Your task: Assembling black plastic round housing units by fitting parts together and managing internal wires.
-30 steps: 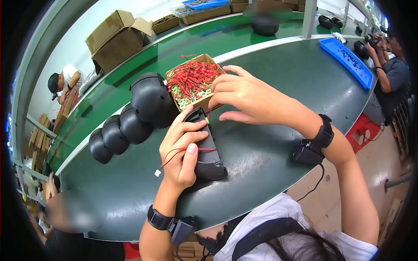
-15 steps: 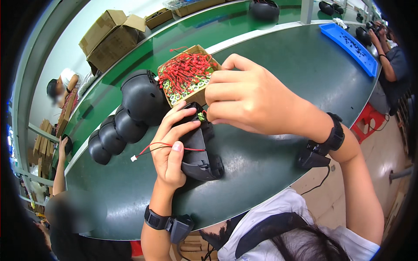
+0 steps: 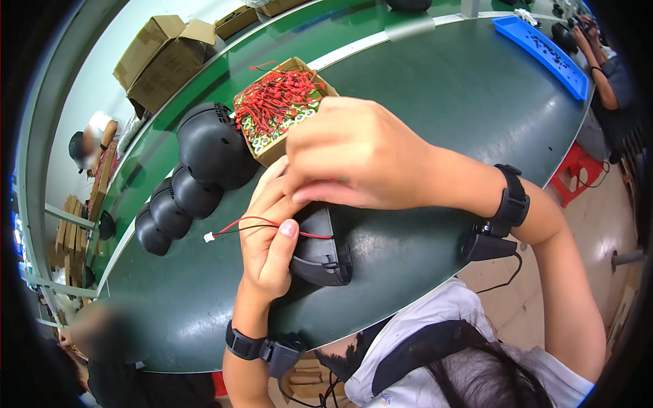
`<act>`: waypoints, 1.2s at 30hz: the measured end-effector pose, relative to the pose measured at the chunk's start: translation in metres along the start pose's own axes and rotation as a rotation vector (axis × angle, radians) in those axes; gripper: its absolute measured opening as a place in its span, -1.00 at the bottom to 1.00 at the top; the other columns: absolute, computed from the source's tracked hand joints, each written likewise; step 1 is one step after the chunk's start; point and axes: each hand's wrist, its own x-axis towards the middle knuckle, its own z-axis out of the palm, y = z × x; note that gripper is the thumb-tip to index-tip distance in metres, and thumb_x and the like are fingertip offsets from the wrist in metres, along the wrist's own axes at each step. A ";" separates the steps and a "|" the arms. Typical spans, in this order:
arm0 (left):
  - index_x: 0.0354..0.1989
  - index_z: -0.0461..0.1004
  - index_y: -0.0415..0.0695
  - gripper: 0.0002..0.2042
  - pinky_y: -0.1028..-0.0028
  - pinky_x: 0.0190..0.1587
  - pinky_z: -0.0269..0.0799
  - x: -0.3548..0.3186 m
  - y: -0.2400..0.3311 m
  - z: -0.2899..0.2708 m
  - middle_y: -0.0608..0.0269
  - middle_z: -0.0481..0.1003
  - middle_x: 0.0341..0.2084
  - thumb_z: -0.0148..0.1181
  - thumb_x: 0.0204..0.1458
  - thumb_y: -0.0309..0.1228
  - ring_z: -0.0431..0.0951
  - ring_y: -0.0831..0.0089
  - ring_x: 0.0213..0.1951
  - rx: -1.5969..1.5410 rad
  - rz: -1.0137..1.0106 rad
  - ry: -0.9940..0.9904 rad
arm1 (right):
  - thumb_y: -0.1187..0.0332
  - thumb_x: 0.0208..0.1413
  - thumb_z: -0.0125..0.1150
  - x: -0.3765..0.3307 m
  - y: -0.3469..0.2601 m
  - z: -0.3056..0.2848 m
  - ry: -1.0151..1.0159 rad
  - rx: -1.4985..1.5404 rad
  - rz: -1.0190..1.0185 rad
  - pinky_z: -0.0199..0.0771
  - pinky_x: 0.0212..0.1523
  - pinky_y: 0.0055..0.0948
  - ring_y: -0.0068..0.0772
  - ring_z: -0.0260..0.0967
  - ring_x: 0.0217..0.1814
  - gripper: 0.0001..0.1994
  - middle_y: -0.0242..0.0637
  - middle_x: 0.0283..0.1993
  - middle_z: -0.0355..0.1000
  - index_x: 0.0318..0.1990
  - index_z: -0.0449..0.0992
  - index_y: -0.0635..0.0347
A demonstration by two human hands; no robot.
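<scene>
My left hand (image 3: 265, 255) is wrapped round a curved black plastic housing (image 3: 316, 255), with the thumb on its near side. A red and black wire pair (image 3: 248, 226) with a small white plug (image 3: 209, 237) trails out leftward across the fingers. Over the far end of the housing, my right hand (image 3: 354, 156) is bent down with its fingers pinched together against my left fingers. Whatever lies under the right fingertips is hidden. Just beyond both hands stands a cardboard box (image 3: 275, 148) full of green-wrapped cells with red and black leads (image 3: 279, 98).
Several round black shells (image 3: 214, 146) stand in a row on the left of the dark green table (image 3: 422, 251). A blue tray (image 3: 544, 58) of small dark parts lies at the far right. Beyond the table runs a green conveyor (image 3: 326, 24). Other people sit at both sides.
My right hand has moved left and down over the housing, covering its far end and the green piece seen there before. The view has shifted slightly; my left hand keeps its hold.
</scene>
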 end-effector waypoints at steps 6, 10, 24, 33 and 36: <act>-0.10 0.52 -0.34 -0.56 0.08 0.25 0.06 -0.001 -0.004 0.006 -0.05 0.47 -0.09 -0.15 0.08 -0.24 0.27 0.01 0.19 -0.019 0.052 0.084 | 0.48 0.05 0.17 -0.018 0.039 -0.005 -0.368 0.889 0.515 0.29 0.20 -0.35 -0.38 0.34 0.14 -0.48 -0.19 0.13 0.37 0.22 0.28 0.28; -0.12 0.52 -0.34 -0.56 0.07 0.25 0.06 -0.002 -0.006 0.006 -0.06 0.47 -0.11 -0.12 0.06 -0.23 0.28 -0.02 0.18 -0.043 0.063 0.132 | 0.34 0.14 0.20 -0.026 0.040 0.010 -0.450 1.154 0.736 0.30 0.15 -0.44 -0.55 0.26 0.15 -0.50 -0.33 0.16 0.33 0.24 0.30 0.17; -0.12 0.51 -0.37 -0.51 0.07 0.24 0.08 -0.005 -0.008 0.008 -0.09 0.48 -0.13 -0.11 0.06 -0.16 0.31 -0.03 0.16 -0.101 0.036 0.203 | 0.22 0.13 0.21 -0.026 0.030 0.011 -0.363 1.180 0.964 0.40 -0.06 -0.53 -0.61 0.30 0.00 -0.57 -0.38 0.07 0.40 0.16 0.42 0.05; -0.08 0.49 -0.36 -0.53 0.08 0.27 0.04 -0.004 -0.016 0.004 -0.08 0.48 -0.08 -0.14 0.03 -0.22 0.29 -0.04 0.17 -0.157 0.005 0.184 | 0.39 0.15 0.18 -0.030 0.032 0.028 -0.206 1.071 0.740 0.41 -0.13 -0.60 -0.68 0.34 -0.15 -0.64 -0.36 0.01 0.44 0.11 0.44 0.18; -0.13 0.49 -0.41 -0.50 0.07 0.26 0.02 -0.002 -0.011 0.003 -0.11 0.49 -0.14 -0.14 0.04 -0.17 0.29 -0.05 0.15 -0.168 0.000 0.173 | 0.44 0.13 0.16 -0.025 0.027 0.020 -0.181 1.033 0.708 0.39 0.03 -0.54 -0.60 0.37 -0.02 -0.64 -0.30 0.02 0.45 0.10 0.43 0.25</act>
